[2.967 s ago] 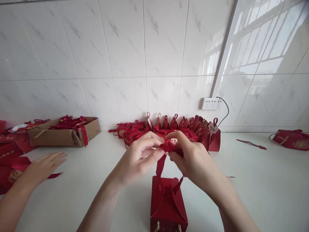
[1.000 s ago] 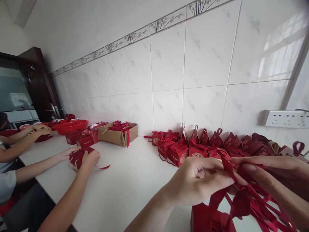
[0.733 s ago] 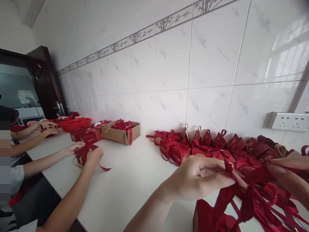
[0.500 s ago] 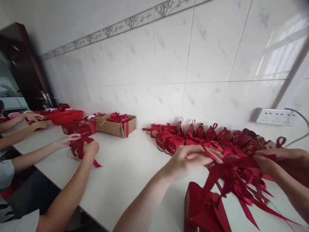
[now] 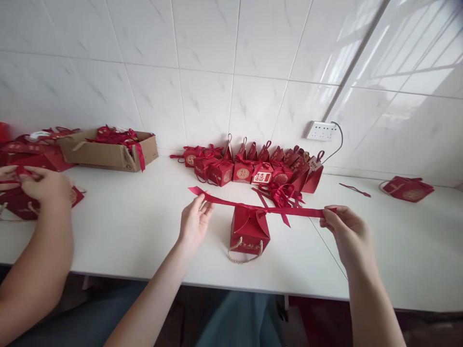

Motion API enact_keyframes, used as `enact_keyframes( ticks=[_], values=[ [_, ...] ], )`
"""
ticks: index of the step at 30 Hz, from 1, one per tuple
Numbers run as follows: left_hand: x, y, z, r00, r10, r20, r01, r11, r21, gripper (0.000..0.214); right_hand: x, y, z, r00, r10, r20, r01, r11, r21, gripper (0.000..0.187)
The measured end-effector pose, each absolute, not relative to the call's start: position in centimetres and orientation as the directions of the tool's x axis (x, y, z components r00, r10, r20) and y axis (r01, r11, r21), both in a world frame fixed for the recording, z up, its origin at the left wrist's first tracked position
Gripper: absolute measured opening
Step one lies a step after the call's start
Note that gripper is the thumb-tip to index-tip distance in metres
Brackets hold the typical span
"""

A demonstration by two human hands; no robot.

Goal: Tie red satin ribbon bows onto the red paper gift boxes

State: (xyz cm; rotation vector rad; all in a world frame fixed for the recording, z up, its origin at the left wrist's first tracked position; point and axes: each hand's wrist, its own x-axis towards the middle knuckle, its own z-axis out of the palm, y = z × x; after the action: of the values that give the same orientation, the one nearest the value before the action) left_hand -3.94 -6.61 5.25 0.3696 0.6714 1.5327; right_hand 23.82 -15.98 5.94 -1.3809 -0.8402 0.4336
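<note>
A red ribbon (image 5: 294,211) is stretched nearly level between my two hands. My left hand (image 5: 196,218) pinches it near its left end, and a short pointed tail sticks out past the fingers. Its other end is pinched by my right hand (image 5: 349,233). The ribbon's middle crosses at the top of a small red gift box (image 5: 249,230) standing upright on the table; I cannot tell whether it is tied to the box. A twisted cord handle (image 5: 240,261) hangs at the box's front. Just behind lies a heap of red ribbons (image 5: 281,193).
Rows of red gift boxes (image 5: 221,172) stand along the tiled wall. A cardboard box (image 5: 104,161) of ribbons sits left. Another person's hand (image 5: 47,185) works on a red box at far left. One red box (image 5: 408,189) lies right, below a power strip (image 5: 321,130).
My view has swung right and down. My hands have moved apart, drawing the ribbon out straight by the box, away from the ribbon heap.
</note>
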Motion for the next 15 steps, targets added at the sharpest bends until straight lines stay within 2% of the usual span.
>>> enact_keyframes(
  ticks=[6,15],
  values=[
    [-5.9,-6.6,3.3,-0.184,0.943,-0.279,-0.761,0.043,0.647,0.009,25.0,-16.2,4.0,0.608,0.786,0.108,-0.033,0.161,-0.986,0.024],
    [-7.2,-6.5,1.6,-0.198,0.923,-0.33,-0.681,0.112,0.723,0.014,25.2,-16.3,2.5,0.625,0.779,0.045,-0.053,0.1,-0.994,0.029]
  ],
)
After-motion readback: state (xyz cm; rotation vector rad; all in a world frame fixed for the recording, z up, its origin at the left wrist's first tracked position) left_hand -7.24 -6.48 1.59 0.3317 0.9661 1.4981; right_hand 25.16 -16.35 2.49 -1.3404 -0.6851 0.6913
